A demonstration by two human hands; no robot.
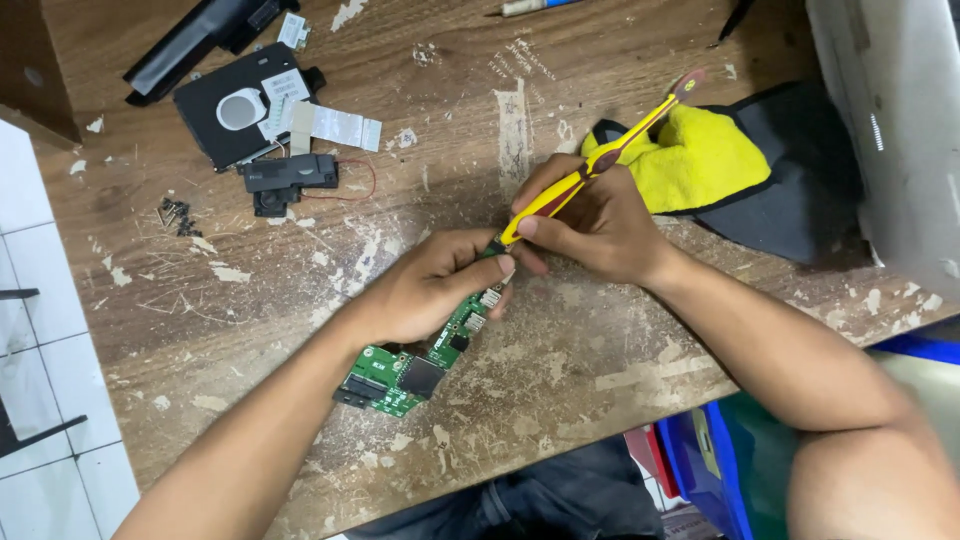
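Between the fingers of the left hand [425, 290] lay a green circuit board [420, 365], pinched at its upper end; the right hand [590, 225] gripped a yellow-handled screwdriver [590, 170], fingers pressed together around it, tip touching the board beside the left fingertips.

screwdriver tip [503, 240] hidden, perhaps behind fingers [480, 262]

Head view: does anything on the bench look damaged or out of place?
The wooden table is badly worn, its surface flaking in pale patches. Small dark screws lie loose near its left edge. The green circuit board in the left hand shows no visible damage.
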